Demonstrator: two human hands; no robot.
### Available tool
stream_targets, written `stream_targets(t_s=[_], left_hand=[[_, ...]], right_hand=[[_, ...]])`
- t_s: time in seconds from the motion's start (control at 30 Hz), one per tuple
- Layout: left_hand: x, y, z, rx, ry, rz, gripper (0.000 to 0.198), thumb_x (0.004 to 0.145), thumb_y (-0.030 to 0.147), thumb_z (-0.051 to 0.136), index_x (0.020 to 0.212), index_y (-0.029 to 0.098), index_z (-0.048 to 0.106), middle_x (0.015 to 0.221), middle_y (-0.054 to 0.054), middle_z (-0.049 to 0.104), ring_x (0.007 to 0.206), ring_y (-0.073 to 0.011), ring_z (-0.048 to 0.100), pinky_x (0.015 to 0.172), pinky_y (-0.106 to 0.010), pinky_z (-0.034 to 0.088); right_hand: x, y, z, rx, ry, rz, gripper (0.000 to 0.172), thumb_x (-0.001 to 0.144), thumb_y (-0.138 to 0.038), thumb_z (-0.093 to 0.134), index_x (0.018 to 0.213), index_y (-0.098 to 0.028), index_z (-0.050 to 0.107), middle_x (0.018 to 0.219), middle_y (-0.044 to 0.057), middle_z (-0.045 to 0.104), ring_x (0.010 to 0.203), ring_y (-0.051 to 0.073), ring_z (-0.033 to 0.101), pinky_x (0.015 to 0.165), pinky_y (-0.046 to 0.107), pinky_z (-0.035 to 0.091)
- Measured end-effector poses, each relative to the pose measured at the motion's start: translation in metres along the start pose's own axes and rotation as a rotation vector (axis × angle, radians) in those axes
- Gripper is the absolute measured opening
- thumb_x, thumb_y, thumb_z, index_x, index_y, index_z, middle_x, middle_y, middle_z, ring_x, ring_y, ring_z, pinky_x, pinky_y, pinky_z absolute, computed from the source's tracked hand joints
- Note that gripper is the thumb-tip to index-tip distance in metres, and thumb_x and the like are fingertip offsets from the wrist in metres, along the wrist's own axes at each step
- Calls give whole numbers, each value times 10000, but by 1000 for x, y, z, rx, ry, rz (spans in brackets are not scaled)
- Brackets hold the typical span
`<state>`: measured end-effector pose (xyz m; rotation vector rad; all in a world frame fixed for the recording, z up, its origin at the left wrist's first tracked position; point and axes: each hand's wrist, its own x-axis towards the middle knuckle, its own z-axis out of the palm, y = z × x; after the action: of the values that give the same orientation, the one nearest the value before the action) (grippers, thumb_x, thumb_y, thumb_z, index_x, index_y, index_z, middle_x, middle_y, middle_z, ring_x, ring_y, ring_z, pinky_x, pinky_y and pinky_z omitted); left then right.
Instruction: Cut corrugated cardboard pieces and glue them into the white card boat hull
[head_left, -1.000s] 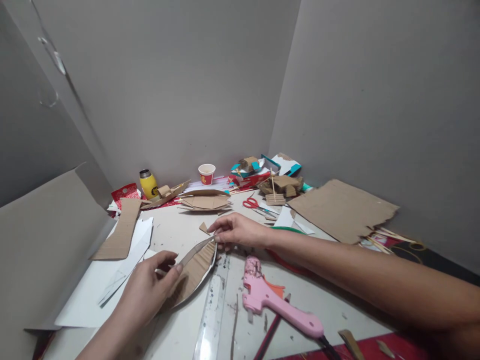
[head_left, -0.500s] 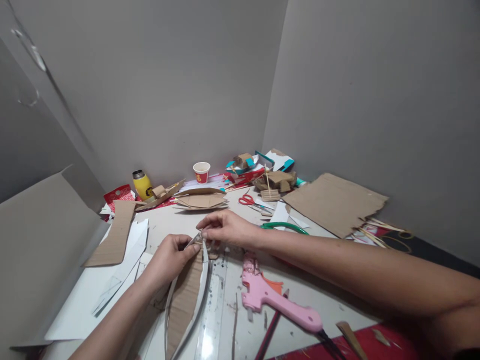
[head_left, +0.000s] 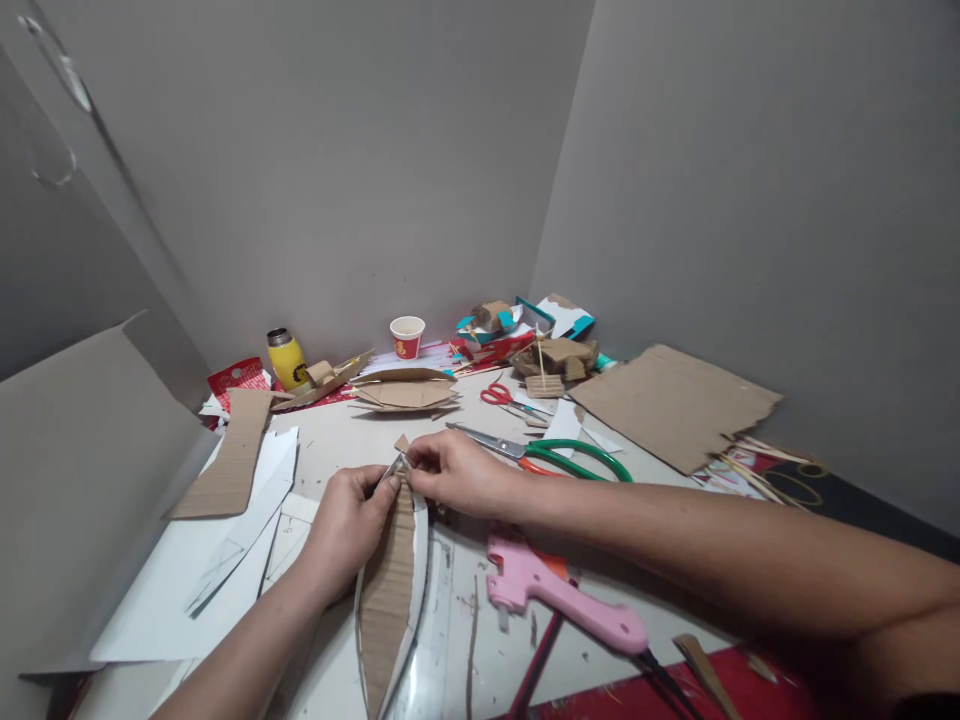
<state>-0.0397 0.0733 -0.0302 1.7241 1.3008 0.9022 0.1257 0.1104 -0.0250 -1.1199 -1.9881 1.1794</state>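
Note:
A long, leaf-shaped cardboard boat hull (head_left: 388, 590) with a raised, pale rim lies lengthwise in front of me, its far tip pointing away. My left hand (head_left: 352, 520) pinches the left side of that tip between thumb and fingers. On the tip's right side, my right hand (head_left: 454, 475) has its fingers closed at the rim, partly covering it. A small brown cardboard scrap (head_left: 403, 443) shows just past the tip. To the right of the hull rests a pink glue gun (head_left: 562, 595), and green-handled scissors (head_left: 555, 453) lie beyond my right forearm.
Farther back are red-handled scissors (head_left: 496, 395), another cardboard boat (head_left: 405, 393), a paper cup (head_left: 407, 338) and a yellow bottle (head_left: 286, 360). A large cardboard sheet (head_left: 675, 405) lies right; white paper sheets (head_left: 172, 590) and a cardboard strip (head_left: 232, 465) lie left.
The hull's near end has swung a little to the right. My right hand has shifted slightly right and lower, and the green-handled scissors' blades now show beyond it.

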Motion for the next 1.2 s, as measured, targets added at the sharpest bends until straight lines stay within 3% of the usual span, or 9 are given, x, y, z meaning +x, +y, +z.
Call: stream_targets(t_s=[0.17,0.37,0.53,0.67,0.83,0.9,0.97,1.03,1.2], left_hand=[[-2,2,-1,42,-6,7,292,854,332,482,629,184,595,636,9,600,651,-178,513,599,-253,353],[-4,1,2,49,-47,3,299,874,328,444,652,182,582,635,14,569,647,-164,492,601,-245,354],[-4,0,2,59,-33,-6,290,858,319,474,608,185,536,592,28,500,614,-148,442,579,-245,324],[-4,-1,3,43,-14,-19,283,857,323,474,645,176,591,610,19,526,628,-156,457,592,-253,336],[-4,-2,3,-13,-2,-62,292,835,351,519,613,178,596,590,24,534,606,-152,460,573,-254,335],[-4,-4,2,-56,9,-91,296,825,372,540,617,173,610,595,21,556,603,-153,476,573,-255,348],[-4,-5,2,-117,22,-128,295,819,401,553,661,167,638,609,16,591,601,-158,512,578,-259,373],[-3,-7,2,-190,24,-165,291,810,427,567,738,164,668,634,6,636,619,-173,566,591,-268,408],[-1,-9,4,-318,17,-223,351,783,456,607,921,143,686,743,-50,716,721,-226,651,629,-305,472]], right_hand=[[-3,0,0,-39,-9,-23,130,695,-43,527,672,-159,581,566,-44,531,541,97,476,496,193,356],[-4,3,0,-28,-41,-20,162,810,-178,520,648,-170,531,540,-43,503,493,96,468,459,200,354],[-6,6,-7,-34,-91,-45,163,807,-242,561,664,-164,562,553,-44,511,500,94,474,462,197,365],[-8,7,-8,-78,-88,-68,87,796,-192,566,744,-152,624,603,-31,559,553,94,491,504,194,372],[-14,0,-14,-123,-78,-50,125,810,-172,533,763,-147,647,615,-7,610,552,108,532,522,210,390],[-23,-2,-29,-199,-15,-55,142,826,-203,530,790,-150,657,687,21,645,608,130,556,565,230,404],[-38,1,-50,-473,117,-82,193,869,-257,502,828,-162,665,763,46,665,683,157,572,624,254,407],[-56,10,-72,-739,155,-36,186,875,-262,495,853,-160,650,794,73,672,695,175,575,640,271,399],[-95,36,-95,-1045,1,212,121,834,-223,501,873,-152,591,873,117,650,730,206,584,618,282,383]])
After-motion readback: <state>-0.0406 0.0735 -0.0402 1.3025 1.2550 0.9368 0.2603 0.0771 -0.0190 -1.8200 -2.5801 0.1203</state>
